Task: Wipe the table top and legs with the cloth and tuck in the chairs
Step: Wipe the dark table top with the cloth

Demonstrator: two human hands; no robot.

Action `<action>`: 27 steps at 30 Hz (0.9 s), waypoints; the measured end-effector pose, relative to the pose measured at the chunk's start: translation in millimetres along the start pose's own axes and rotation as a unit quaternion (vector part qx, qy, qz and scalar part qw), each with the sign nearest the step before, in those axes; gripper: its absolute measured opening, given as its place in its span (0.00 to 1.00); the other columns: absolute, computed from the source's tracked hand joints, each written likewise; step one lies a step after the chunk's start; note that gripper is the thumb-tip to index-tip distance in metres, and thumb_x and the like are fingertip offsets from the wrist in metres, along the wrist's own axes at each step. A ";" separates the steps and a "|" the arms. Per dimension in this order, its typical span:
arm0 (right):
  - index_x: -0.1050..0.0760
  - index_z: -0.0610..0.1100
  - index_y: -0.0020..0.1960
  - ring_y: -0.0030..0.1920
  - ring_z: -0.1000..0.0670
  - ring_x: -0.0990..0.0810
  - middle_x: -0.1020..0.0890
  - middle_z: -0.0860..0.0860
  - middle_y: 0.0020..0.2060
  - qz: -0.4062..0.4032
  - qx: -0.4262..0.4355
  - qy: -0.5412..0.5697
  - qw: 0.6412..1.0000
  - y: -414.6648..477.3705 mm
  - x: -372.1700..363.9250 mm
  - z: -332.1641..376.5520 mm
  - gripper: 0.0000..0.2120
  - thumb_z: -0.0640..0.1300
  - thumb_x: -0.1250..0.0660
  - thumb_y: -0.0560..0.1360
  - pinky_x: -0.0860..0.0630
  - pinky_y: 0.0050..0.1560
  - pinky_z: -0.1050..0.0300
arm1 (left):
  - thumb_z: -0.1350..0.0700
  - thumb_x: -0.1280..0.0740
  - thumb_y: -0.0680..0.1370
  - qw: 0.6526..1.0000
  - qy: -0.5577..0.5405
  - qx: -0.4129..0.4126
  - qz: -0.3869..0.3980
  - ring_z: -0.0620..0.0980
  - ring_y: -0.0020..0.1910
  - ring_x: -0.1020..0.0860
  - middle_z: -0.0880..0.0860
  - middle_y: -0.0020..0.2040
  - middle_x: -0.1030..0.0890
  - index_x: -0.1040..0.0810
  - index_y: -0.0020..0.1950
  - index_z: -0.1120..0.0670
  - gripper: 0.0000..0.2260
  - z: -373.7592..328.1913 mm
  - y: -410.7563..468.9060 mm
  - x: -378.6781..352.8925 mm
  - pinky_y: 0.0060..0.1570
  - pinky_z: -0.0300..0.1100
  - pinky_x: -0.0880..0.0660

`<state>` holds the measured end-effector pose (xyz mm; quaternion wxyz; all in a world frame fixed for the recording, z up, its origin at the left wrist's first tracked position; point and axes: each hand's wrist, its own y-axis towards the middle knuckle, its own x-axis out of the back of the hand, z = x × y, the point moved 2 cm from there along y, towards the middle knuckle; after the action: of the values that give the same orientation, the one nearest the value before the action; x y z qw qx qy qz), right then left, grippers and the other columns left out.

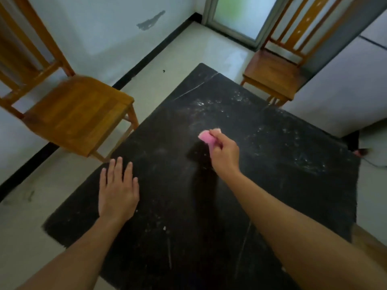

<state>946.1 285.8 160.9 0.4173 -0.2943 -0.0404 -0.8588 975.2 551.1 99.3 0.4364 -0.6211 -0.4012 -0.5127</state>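
— Where's the cloth rn?
— In my right hand [225, 152], fingers & thumb curled round it, bunched up small. The pink cloth [206, 137] is abt mid table top [272, 195], a bit toward the far side. Can't tell if it's pressed down or just above the surface. There's a shadow [201, 164] under hand & cloth.
— Other hand?
— My left hand [118, 191] lies flat, fingers straight, holding nothing, on the top near the left edge. Good as a brace, imo.
— So how do you wipe it properly?
— Unbunch the cloth first, I reckon. A wad like this covers v. little per pass, and a flatter palm on it gives more contact. Then long overlapping strokes in one direction, so the white specks [303, 162] toward the right edge & far corner get pulled along, not smeared round.
— Risks?
— Dust going off the edge onto the floor [178, 59]. Prob better to gather it in one spot & lift it in the cloth. Also my left hand sits on a dusty patch, so I'd need to shift it to get under there.
— Chairs?
— Both out. The near chair [79, 114] is just beside the left edge, the far chair [274, 74] off the far corner. Tucking comes later, top's not done.
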 end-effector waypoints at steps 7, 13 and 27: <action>0.24 0.47 0.66 0.57 0.49 0.23 0.21 0.49 0.56 -0.077 -0.008 -0.099 0.992 -48.7 185.6 -123.5 0.20 0.31 0.42 0.79 0.33 0.56 0.61 | 0.48 0.49 0.82 0.988 -0.132 -0.072 -0.029 0.55 0.76 0.43 0.59 0.75 0.38 0.34 0.73 0.57 0.23 -181.2 -52.0 8.9 0.74 0.51 0.49; 0.36 0.47 0.75 0.72 0.50 0.37 0.40 0.49 0.77 0.019 0.097 -0.216 0.971 -70.9 261.6 -221.0 0.27 0.34 0.38 0.78 0.38 0.72 0.50 | 0.47 0.51 0.82 0.984 -0.167 -0.066 -0.010 0.52 0.77 0.48 0.56 0.77 0.42 0.38 0.75 0.56 0.24 -324.8 -87.8 -12.8 0.75 0.48 0.53; 0.44 0.48 0.78 0.79 0.43 0.56 0.50 0.43 0.79 0.055 0.129 -0.257 0.956 103.2 204.7 -180.4 0.33 0.33 0.39 0.77 0.60 0.77 0.49 | 0.51 0.46 0.82 0.992 -0.080 0.088 -0.045 0.56 0.77 0.47 0.59 0.76 0.41 0.37 0.74 0.59 0.22 -393.1 -82.0 -59.2 0.75 0.53 0.49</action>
<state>839.5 20.1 104.5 0.4742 -0.4504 -0.2406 -0.7172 775.9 197.7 88.4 0.4321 -0.6005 -0.5058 -0.4438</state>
